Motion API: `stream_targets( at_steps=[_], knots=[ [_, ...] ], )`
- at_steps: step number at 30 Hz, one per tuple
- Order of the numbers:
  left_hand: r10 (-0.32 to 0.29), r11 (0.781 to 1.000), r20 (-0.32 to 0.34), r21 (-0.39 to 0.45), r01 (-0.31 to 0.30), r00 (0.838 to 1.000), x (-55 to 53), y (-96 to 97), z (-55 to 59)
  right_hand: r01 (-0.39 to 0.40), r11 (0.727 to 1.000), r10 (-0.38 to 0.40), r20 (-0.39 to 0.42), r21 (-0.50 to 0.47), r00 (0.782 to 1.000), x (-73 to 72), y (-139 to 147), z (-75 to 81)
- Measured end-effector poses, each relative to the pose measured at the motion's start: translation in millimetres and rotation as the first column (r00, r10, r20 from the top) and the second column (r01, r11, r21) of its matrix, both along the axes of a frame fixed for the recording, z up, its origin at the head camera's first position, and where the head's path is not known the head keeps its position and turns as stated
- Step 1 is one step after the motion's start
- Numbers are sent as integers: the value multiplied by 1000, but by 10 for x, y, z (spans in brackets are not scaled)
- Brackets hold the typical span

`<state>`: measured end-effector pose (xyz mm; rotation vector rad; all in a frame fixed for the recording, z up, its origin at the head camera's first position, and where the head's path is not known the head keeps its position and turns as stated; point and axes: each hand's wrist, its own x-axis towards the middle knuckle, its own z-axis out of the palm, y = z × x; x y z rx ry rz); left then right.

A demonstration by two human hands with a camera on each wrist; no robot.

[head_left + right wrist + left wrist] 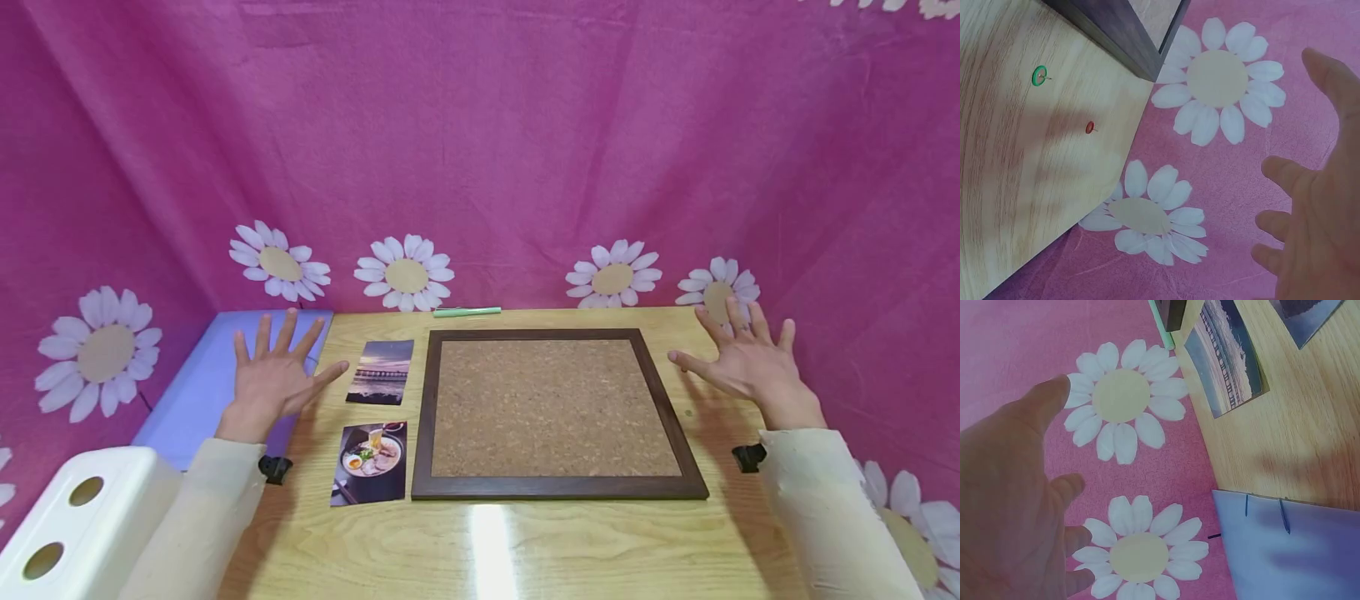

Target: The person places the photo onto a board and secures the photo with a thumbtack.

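Observation:
Both hands are held up over the table with fingers spread and nothing in them. The left hand (273, 383) is over the left side, beside a photo of a pier at dusk (381, 372) and a photo of a ramen bowl (371, 463). To the right of these photos lies a cork board (551, 408) in a dark wooden frame. Beyond the board's right edge is the right hand (753, 367). On the wood near it, the right wrist view shows a green thumbtack (1039, 75) and a red thumbtack (1090, 127), points sticking out sideways.
A green pen-like stick (467, 312) lies at the table's back edge. At the left are a bluish-purple flat panel (195, 375) and a white stool-like object (97, 508) with round holes. Pink flowered cloth (480, 167) hangs behind and at the sides.

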<state>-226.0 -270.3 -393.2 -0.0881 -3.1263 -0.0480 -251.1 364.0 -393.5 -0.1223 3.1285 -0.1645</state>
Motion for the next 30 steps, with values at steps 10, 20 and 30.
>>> stream_targets(
  at_steps=[10,20,30],
  knots=[
    [14,999,24,42,-15,1000,20,-29,-21,-19,999,20,25,-28,999,-38,10,-25],
    [13,995,53,93,-18,998,47,-14,-90,-33,998,35,36,-51,999,-69,71,-111],
    [-2,991,47,133,-4,999,36,-17,-91,-55,995,59,36,-83,998,-165,152,-136]
  ],
)
